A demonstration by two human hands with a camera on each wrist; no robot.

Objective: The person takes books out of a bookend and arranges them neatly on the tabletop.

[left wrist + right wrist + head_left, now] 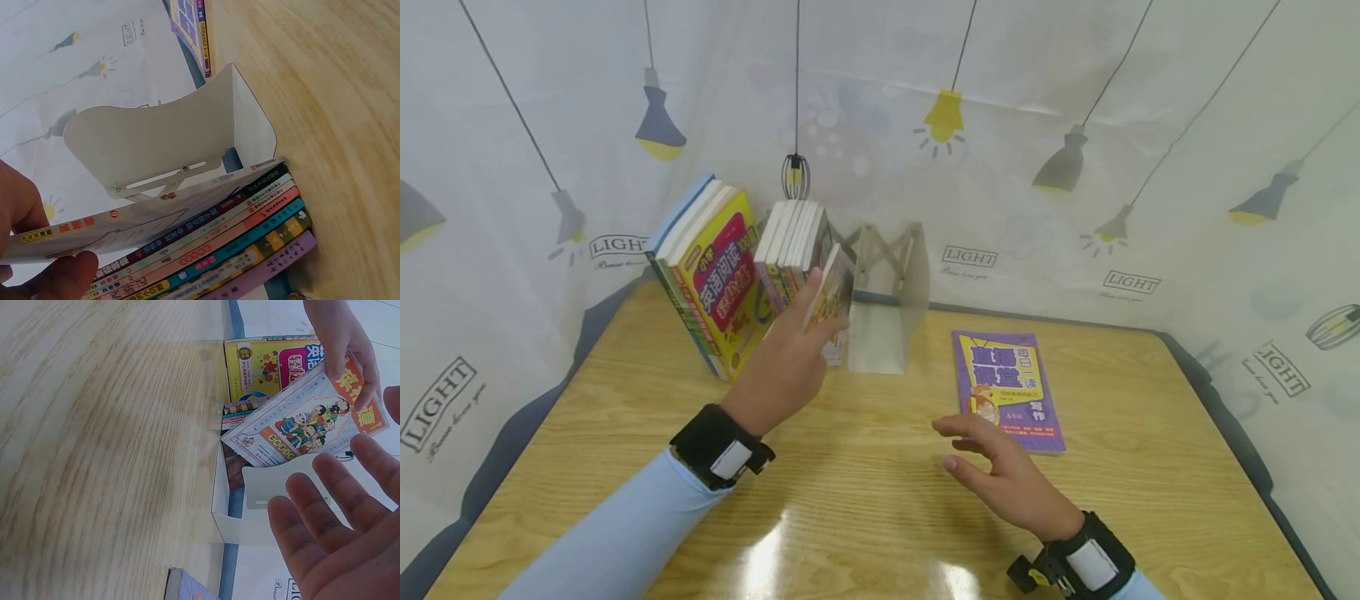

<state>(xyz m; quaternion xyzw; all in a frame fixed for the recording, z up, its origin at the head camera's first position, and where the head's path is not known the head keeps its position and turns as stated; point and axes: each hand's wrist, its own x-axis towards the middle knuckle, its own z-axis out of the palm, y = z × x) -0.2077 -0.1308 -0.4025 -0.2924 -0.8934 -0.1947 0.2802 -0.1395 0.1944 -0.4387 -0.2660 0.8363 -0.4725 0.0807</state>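
My left hand (786,362) pinches the upper part of a thin paperback book (294,428) with a white cover and an orange title band. In the right wrist view the book leans at a slant, its lower end against a row of slim books (206,256). Those slim books stand in a cream metal expandable bookend (156,140), just left of its bare right section. My right hand (1011,479) hovers over the table with fingers spread and nothing in it. Just beyond it a purple and yellow book (1011,392) lies flat, cover up.
Larger books, with a yellow one (722,287) in front, stand tilted at the left end of the bookend. The wooden table (865,483) meets a white cloth backdrop (880,108) printed with lamps along its back and sides.
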